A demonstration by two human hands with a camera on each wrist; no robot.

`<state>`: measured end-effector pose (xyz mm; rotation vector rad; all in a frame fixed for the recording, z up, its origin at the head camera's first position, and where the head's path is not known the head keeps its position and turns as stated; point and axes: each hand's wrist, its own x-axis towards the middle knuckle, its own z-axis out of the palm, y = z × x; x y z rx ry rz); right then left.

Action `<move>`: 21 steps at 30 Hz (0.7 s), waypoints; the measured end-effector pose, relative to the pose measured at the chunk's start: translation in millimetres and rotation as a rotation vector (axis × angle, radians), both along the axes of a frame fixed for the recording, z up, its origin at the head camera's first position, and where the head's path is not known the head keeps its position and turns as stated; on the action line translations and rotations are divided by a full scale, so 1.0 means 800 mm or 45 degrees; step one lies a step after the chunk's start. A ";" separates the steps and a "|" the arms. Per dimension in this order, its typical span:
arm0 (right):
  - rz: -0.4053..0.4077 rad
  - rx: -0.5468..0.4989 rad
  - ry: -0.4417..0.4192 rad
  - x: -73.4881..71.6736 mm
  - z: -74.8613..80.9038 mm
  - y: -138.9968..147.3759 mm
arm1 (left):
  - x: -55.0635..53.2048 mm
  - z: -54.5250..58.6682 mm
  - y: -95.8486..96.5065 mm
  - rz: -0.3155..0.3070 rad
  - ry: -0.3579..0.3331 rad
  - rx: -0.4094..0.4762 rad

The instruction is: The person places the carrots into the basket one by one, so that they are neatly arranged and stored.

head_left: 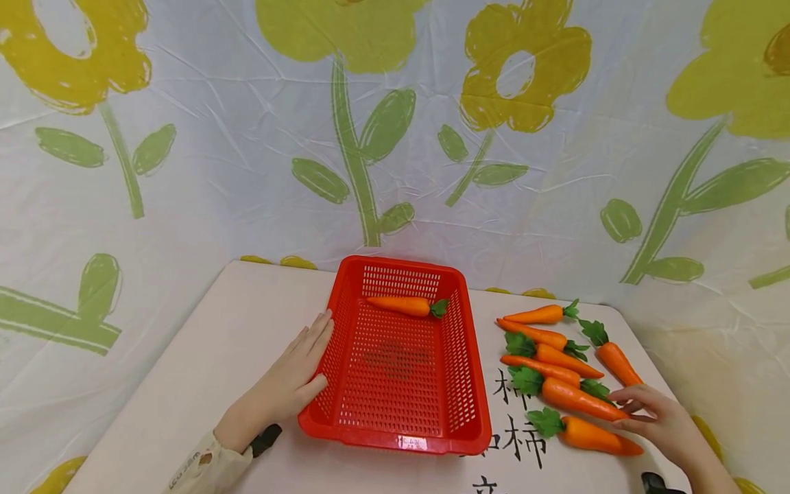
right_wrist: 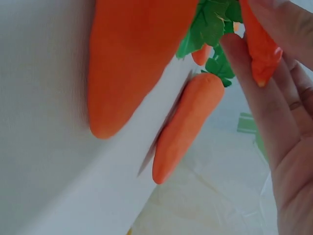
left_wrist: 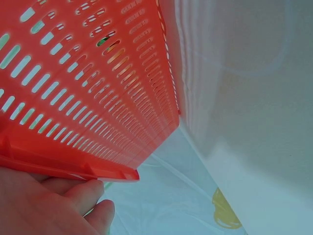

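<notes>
Backdrop cloth [head_left: 204, 206], white, with yellow flowers and green stems; rises behind the basket.

Table [head_left: 204, 357], pale; its far edge runs close behind the basket, with broad open surface to the basket's left.

Basket [head_left: 401, 398], red plastic, perforated, upright; floor mostly open, the gap between its right rim and the carrots narrow.

Left hand [head_left: 293, 374]; fingers extended, touching the basket's left rim, not clasping it.

Right hand [head_left: 657, 415]; right of the basket, thumb and fingers pinching a carrot's tip.

Carrots, orange with green leaves, eight. The pinched carrot [head_left: 574, 396] lies right of the basket, leaves toward it. One carrot [head_left: 401, 306] lies inside the basket, along the far wall. Six others are right of the basket, the outermost carrot [head_left: 619, 363] near the table's right edge.

Lettering [head_left: 524, 442], black, on the table just right of the basket.
</notes>
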<state>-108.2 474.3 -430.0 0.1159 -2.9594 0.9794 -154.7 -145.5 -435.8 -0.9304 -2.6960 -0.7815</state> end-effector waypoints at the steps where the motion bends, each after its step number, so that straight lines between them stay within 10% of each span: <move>1: -0.005 0.014 0.012 0.002 0.002 -0.001 | 0.000 0.000 0.000 0.000 0.002 0.000; 15: 0.165 -0.047 0.391 -0.003 0.010 0.001 | 0.000 -0.001 0.000 -0.005 0.024 0.017; 21: 0.218 -0.089 0.396 -0.017 0.028 -0.010 | 0.000 -0.002 0.000 -0.005 0.018 0.006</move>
